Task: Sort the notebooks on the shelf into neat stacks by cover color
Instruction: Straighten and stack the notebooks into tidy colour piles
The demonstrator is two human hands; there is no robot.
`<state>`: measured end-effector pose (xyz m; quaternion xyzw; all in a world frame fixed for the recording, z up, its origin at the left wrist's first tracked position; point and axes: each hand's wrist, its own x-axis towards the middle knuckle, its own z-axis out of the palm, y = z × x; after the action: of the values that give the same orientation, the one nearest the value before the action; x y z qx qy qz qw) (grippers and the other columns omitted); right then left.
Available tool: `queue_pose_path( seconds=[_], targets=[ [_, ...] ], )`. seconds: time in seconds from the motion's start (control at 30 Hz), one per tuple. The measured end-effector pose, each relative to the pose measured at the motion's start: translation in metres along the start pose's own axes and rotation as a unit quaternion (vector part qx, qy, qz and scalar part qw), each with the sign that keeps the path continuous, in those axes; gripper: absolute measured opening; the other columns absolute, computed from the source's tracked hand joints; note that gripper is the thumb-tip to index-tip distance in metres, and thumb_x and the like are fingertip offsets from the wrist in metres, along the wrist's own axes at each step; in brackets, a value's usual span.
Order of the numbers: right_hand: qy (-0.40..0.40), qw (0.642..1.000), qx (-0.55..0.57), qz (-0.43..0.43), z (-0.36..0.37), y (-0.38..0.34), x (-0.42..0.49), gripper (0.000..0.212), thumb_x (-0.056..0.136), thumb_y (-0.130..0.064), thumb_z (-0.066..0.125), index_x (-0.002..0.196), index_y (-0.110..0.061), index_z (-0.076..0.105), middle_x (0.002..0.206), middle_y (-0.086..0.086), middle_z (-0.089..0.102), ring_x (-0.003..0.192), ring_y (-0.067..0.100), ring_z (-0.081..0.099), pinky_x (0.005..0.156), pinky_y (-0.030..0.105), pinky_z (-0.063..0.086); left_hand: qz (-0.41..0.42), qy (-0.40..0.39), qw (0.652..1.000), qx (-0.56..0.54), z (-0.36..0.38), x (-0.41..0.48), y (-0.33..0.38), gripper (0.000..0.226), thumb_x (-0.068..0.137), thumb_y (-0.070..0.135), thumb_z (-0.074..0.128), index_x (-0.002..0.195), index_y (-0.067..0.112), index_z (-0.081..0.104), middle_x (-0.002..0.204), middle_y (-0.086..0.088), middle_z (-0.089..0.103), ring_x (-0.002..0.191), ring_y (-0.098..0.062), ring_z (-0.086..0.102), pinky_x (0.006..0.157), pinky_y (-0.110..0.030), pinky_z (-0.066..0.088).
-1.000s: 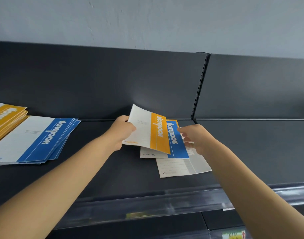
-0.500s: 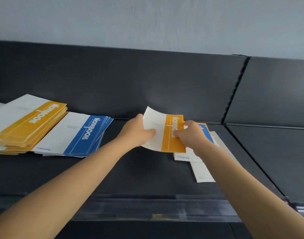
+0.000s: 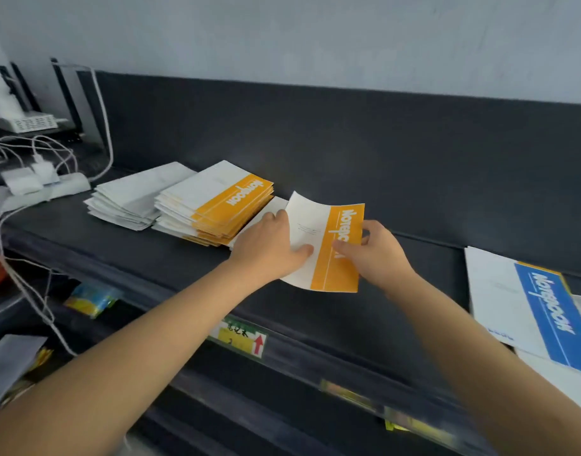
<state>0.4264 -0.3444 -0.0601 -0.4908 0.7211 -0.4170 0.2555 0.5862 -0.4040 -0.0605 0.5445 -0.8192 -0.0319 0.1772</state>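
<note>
Price tag (image 3: pixel 239 337), yellow with a red arrow, sits on the rail along the front edge of the shelf (image 3: pixel 151 258). At the right end of the shelf, close to the front edge, lies a blue notebook (image 3: pixel 519 311): white cover, blue band with white "Notebook" lettering, resting on other pale covers.

Farther in, about mid-shelf, both hands hold an orange notebook (image 3: pixel 335 274). Its cover is white on the left half, with an orange band down the right side carrying white lettering. It is tilted, and its far left corner curls upward. The left hand (image 3: pixel 269 248) has its grip clamped on the notebook's left edge, thumb lying across the white half. The right hand (image 3: pixel 381 255) has its grip clamped on the right edge, thumb pressed onto the orange band and fingers behind it. Both forearms reach in from the front edge.

Just left of the held notebook stands the orange stack (image 3: pixel 216 205), its bands roughly aligned. Beside that, toward the left end, is a white stack (image 3: pixel 134 199), slightly fanned. Beyond the left end lie a power strip (image 3: pixel 52 189) and white cables. A dark back panel (image 3: pixel 381 143) closes the rear.
</note>
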Motion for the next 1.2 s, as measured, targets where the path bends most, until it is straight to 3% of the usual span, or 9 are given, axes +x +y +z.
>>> queue_pose_path(
  seconds=[0.17, 0.27, 0.4, 0.53, 0.67, 0.77, 0.9, 1.0, 1.2],
  targets=[
    [-0.032, 0.998, 0.056, -0.01, 0.039, -0.034, 0.012, 0.047, 0.085, -0.029, 0.068, 0.126, -0.024, 0.044, 0.101, -0.011, 0.059, 0.097, 0.017, 0.061, 0.082, 0.038, 0.054, -0.01, 0.023, 1.0, 0.002, -0.023, 0.013, -0.052, 0.074, 0.085, 0.06, 0.057, 0.142, 0.016, 0.039, 0.138, -0.004, 0.05, 0.122, -0.026, 0.052, 0.087, -0.036, 0.046],
    [-0.047, 0.995, 0.087, -0.008, 0.065, -0.054, 0.026, 0.042, 0.086, -0.026, 0.068, 0.122, -0.024, 0.046, 0.091, -0.007, 0.062, 0.07, 0.012, 0.059, 0.052, 0.024, 0.046, -0.021, 0.009, 1.0, -0.013, -0.032, 0.033, -0.086, 0.07, 0.084, 0.061, 0.058, 0.137, 0.019, 0.043, 0.129, -0.004, 0.052, 0.114, -0.026, 0.056, 0.079, -0.035, 0.044],
    [-0.025, 0.992, 0.121, -0.009, 0.105, -0.079, 0.052, 0.034, 0.087, -0.027, 0.066, 0.118, -0.017, 0.055, 0.087, -0.005, 0.062, 0.059, 0.007, 0.051, 0.044, 0.018, 0.036, -0.001, 0.006, 1.0, -0.019, -0.041, 0.067, -0.133, 0.064, 0.083, 0.063, 0.056, 0.129, 0.019, 0.047, 0.123, -0.001, 0.054, 0.106, -0.024, 0.058, 0.074, -0.035, 0.047],
    [0.007, 0.995, 0.095, 0.007, 0.148, -0.102, 0.08, 0.036, 0.087, -0.027, 0.067, 0.12, -0.017, 0.055, 0.106, 0.0, 0.063, 0.072, 0.01, 0.055, 0.051, 0.02, 0.039, 0.034, 0.007, 0.999, -0.006, -0.048, 0.103, -0.174, 0.062, 0.084, 0.063, 0.055, 0.128, 0.019, 0.048, 0.119, -0.001, 0.054, 0.103, -0.023, 0.058, 0.069, -0.032, 0.041],
    [0.058, 0.998, -0.011, 0.038, 0.178, -0.12, 0.096, 0.054, 0.089, -0.028, 0.065, 0.136, -0.019, 0.039, 0.123, 0.001, 0.058, 0.107, 0.022, 0.059, 0.078, 0.032, 0.051, 0.056, 0.005, 0.995, 0.079, -0.054, 0.127, -0.203, 0.063, 0.087, 0.064, 0.05, 0.122, 0.013, 0.051, 0.121, -0.006, 0.052, 0.105, -0.024, 0.053, 0.076, -0.034, 0.041],
    [0.058, 0.988, -0.126, 0.066, 0.189, -0.122, 0.105, 0.057, 0.089, -0.035, 0.062, 0.138, -0.018, 0.038, 0.131, 0.005, 0.052, 0.111, 0.024, 0.056, 0.08, 0.033, 0.049, 0.082, -0.017, 0.989, 0.123, -0.047, 0.139, -0.213, 0.063, 0.088, 0.066, 0.045, 0.118, 0.011, 0.055, 0.124, -0.009, 0.055, 0.115, -0.029, 0.049, 0.091, -0.037, 0.039],
    [0.023, 0.975, -0.205, 0.086, 0.188, -0.12, 0.107, 0.051, 0.091, -0.043, 0.057, 0.134, -0.018, 0.048, 0.135, 0.006, 0.045, 0.108, 0.022, 0.053, 0.083, 0.032, 0.048, 0.112, -0.002, 0.988, 0.107, -0.043, 0.145, -0.209, 0.058, 0.089, 0.058, 0.048, 0.125, 0.013, 0.05, 0.127, -0.008, 0.055, 0.117, -0.029, 0.047, 0.097, -0.038, 0.037],
    [0.06, 0.97, -0.226, 0.064, 0.176, -0.117, 0.103, 0.051, 0.092, -0.045, 0.055, 0.134, -0.017, 0.048, 0.137, 0.005, 0.047, 0.103, 0.018, 0.052, 0.076, 0.028, 0.045, 0.159, 0.042, 0.979, 0.123, -0.044, 0.143, -0.189, 0.055, 0.091, 0.056, 0.048, 0.126, 0.013, 0.051, 0.128, -0.007, 0.055, 0.119, -0.028, 0.048, 0.097, -0.038, 0.038],
    [0.151, 0.921, -0.357, 0.026, 0.101, -0.088, 0.074, 0.049, 0.097, -0.037, 0.046, 0.14, -0.015, 0.042, 0.128, 0.008, 0.053, 0.123, 0.028, 0.043, 0.095, 0.037, 0.04, 0.249, 0.064, 0.962, 0.094, -0.033, 0.121, -0.118, 0.057, 0.092, 0.057, 0.048, 0.129, 0.014, 0.047, 0.127, -0.006, 0.058, 0.117, -0.027, 0.053, 0.091, -0.035, 0.043]
  ],
)
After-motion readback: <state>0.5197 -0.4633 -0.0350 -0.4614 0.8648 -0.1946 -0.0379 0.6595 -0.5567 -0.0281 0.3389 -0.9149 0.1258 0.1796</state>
